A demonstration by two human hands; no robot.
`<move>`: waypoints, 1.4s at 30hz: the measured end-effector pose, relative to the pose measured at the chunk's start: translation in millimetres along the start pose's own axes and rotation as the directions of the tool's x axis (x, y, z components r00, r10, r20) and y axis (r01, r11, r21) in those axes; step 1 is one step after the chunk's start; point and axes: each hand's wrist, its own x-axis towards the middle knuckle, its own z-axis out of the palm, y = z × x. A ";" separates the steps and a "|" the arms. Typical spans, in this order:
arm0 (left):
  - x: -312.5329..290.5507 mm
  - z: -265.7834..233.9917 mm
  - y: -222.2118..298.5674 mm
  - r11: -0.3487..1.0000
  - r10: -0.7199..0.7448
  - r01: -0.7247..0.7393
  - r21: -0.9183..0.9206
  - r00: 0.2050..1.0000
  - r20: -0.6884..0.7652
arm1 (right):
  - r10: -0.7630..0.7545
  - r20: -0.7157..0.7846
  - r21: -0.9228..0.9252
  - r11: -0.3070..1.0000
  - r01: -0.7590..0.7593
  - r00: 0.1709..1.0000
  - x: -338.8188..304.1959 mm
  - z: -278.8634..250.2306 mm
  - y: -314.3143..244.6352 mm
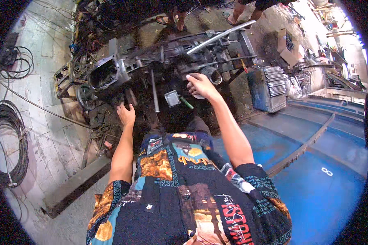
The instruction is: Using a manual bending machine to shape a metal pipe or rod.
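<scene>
Far left, a black cable coil (8, 143) is lying on the pale tiled floor (49, 134), with a smaller loop of cable (16, 61) sitting higher up. Moving in, a long grey beam (75, 183) is slanting across the floor near the person's left elbow. Next, the greasy engine block (163, 61) is stretching across the middle on its low stand, with an open square housing (104, 73) at its left end.

The left hand (126, 114) is pressing down on dark oily parts just below the block, fingers spread and open, gripping nothing. Just right of it, a thin grey rod (154, 96) is hanging down, and a small square grey cap (172, 98) is sitting beside a green-handled tool (187, 103).

The right hand (199, 85) is resting on the block beside a round opening (212, 74), fingers curled; whether they are gripping anything, I cannot tell. Above it, a bright metal bar (221, 36) is angling up to the right.

Further right, a blue box (268, 90) with stacked grey plates on top is standing on the ground, and a brown cardboard carton (288, 47) is lying open behind it. Far right, blue sheeting (315, 183) is covering the floor, crossed by a dark curved strip (302, 147).
</scene>
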 end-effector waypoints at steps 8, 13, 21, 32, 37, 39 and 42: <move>-56.1 25.2 106.8 0.938 0.306 -0.250 -0.242 0.923 0.233 | -0.262 -0.332 -0.420 0.901 0.107 0.906 -16.5 -141.4 35.2; -50.5 23.2 171.0 0.905 0.380 -0.278 -0.323 0.869 0.317 | -0.465 -0.325 -0.635 0.753 0.174 0.824 0.4 -169.9 24.8; -36.4 39.0 221.4 0.857 0.455 -0.386 -0.341 0.877 0.152 | -0.604 -0.193 -0.794 0.559 0.239 0.773 32.3 -168.7 -33.2; -69.2 74.0 253.5 0.928 0.064 0.017 -0.372 0.977 0.205 | -0.811 0.157 -0.932 0.067 0.357 0.563 154.6 -218.1 -103.0; -110.7 105.2 276.0 0.946 -0.237 0.250 -0.207 0.968 0.087 | -0.566 0.329 -0.891 0.080 0.447 0.756 190.5 -245.9 -89.6; -128.0 116.1 286.0 0.879 -0.460 0.477 -0.010 0.853 0.246 | -0.639 0.358 -0.920 -0.115 0.376 0.681 196.9 -251.4 -84.3; -155.8 168.4 251.9 0.766 -0.631 0.628 0.140 0.690 0.355 | -0.650 0.379 -0.906 -0.116 0.408 0.658 200.5 -249.5 -87.8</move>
